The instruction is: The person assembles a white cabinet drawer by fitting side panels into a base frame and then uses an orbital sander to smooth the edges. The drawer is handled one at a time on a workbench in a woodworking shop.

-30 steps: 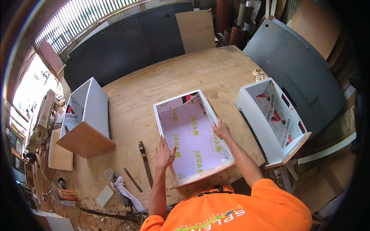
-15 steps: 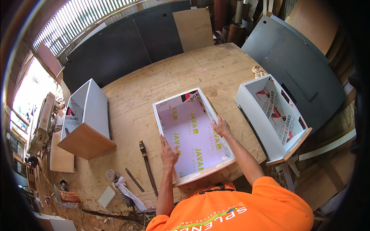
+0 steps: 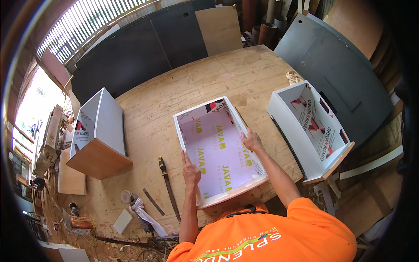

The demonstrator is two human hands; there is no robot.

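Left hand (image 3: pixel 191 171) and right hand (image 3: pixel 252 141) seem to steady the box (image 3: pixel 216 153) between pinching fingers; shifting it calls for both.

The white drawer box (image 3: pixel 207 153) lies open side up on the worktable (image 3: pixel 144 131), toward its six-o'clock edge, long sides running eleven to five o'clock. Green print marks its pale lilac floor; the five-o'clock end is pinkish.
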